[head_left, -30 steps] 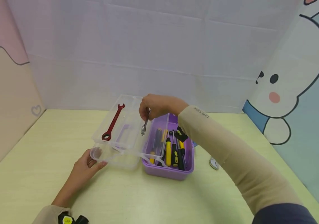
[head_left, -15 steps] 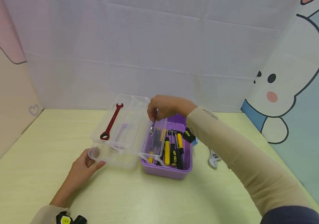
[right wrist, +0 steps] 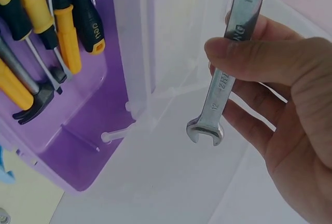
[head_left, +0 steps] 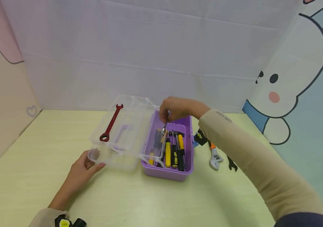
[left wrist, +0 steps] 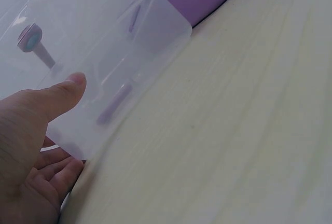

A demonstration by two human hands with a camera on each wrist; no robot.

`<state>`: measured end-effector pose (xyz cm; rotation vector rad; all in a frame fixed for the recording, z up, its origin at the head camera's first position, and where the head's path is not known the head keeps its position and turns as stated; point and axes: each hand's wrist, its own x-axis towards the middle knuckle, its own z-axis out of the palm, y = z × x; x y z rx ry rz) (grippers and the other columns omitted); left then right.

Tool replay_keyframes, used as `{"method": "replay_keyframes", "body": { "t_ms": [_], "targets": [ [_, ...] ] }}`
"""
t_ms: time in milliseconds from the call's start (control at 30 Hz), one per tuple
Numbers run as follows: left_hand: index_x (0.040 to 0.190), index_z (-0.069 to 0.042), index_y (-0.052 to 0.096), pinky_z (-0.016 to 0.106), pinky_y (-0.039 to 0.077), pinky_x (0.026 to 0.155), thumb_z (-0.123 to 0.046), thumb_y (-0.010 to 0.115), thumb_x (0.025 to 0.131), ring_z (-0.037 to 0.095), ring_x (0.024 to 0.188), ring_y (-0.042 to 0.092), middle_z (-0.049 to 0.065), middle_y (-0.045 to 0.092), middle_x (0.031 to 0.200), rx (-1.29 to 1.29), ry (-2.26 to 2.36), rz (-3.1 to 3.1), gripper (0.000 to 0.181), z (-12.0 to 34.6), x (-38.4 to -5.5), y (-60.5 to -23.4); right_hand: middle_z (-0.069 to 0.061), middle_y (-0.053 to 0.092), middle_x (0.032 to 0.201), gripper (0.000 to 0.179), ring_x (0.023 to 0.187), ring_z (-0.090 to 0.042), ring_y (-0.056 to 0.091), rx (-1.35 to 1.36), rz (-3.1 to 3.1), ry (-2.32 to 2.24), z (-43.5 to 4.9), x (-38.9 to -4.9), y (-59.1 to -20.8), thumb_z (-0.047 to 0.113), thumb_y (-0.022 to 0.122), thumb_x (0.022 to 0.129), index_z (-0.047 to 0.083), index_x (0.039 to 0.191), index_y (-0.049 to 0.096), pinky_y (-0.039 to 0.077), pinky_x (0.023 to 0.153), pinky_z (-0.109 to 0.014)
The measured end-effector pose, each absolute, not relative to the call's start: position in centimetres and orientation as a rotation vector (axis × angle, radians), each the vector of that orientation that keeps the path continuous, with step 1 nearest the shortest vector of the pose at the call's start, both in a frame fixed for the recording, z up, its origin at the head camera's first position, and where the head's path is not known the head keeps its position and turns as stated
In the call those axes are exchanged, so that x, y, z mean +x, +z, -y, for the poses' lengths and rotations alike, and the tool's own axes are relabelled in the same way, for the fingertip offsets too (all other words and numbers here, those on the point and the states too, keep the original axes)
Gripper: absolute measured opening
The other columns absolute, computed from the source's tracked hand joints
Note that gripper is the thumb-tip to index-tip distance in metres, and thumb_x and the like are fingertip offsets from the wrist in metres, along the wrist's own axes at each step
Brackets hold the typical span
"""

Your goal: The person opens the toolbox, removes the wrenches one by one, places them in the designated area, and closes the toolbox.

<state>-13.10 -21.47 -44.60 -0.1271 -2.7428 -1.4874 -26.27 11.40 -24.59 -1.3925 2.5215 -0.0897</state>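
My right hand (head_left: pixel 175 108) pinches a silver wrench (right wrist: pixel 238 22) between thumb and fingers, above the far left part of the purple toolbox (head_left: pixel 164 174). In the right wrist view, the wrench's open end points down and away from the thumb. At the left, my left hand (head_left: pixel 80 168) grips the near corner of the clear plastic lid (left wrist: pixel 119 42), thumb on top and fingers below. A red wrench (head_left: pixel 111 123) lies on the lid. Screwdrivers with yellow and black handles and a hammer (right wrist: pixel 41 102) lie inside the box.
Right of the box, an adjustable wrench (head_left: pixel 214 159) and a dark open-end wrench (head_left: pixel 231 164) lie on the pale table (head_left: pixel 127 201), partly behind the right sleeve. A white cloth (head_left: pixel 150 47) hangs behind. The raised lid overlaps the box's left side in the head view.
My right hand has moved rightward with the silver wrench, from above the lid to over the box. The left hand keeps its grip on the lid. More of the tools at the right shows.
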Motion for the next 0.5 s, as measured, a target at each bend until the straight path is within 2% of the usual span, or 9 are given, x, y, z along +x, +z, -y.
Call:
{"method": "replay_keyframes", "body": {
  "t_ms": [233, 500],
  "targets": [
    [0.141, 0.007, 0.028, 0.047, 0.045, 0.098, -0.027, 0.067, 0.090, 0.044, 0.126, 0.047, 0.036, 0.038, 0.141, -0.125, -1.486, 2.749, 0.073, 21.5, -13.0, -44.6, 0.000, 0.068, 0.078, 0.022, 0.077, -0.016, 0.061, -1.336, -2.558, -0.073, -12.8, -26.1, -24.7, -0.010, 0.062, 0.074, 0.011, 0.076, 0.070, 0.055, 0.073, -0.029],
    [0.141, 0.006, 0.028, 0.046, 0.043, 0.098, -0.030, 0.067, 0.090, 0.044, 0.126, 0.046, 0.036, 0.037, 0.142, -0.117, -1.472, 2.763, 0.075, 21.6, -13.1, -44.8, 0.001, 0.067, 0.078, 0.026, 0.077, -0.015, 0.061, -1.253, -2.583, -0.094, -14.5, -26.1, -25.0, -0.012, 0.060, 0.074, 0.012, 0.076, 0.070, 0.055, 0.073, -0.028]
  ]
}}
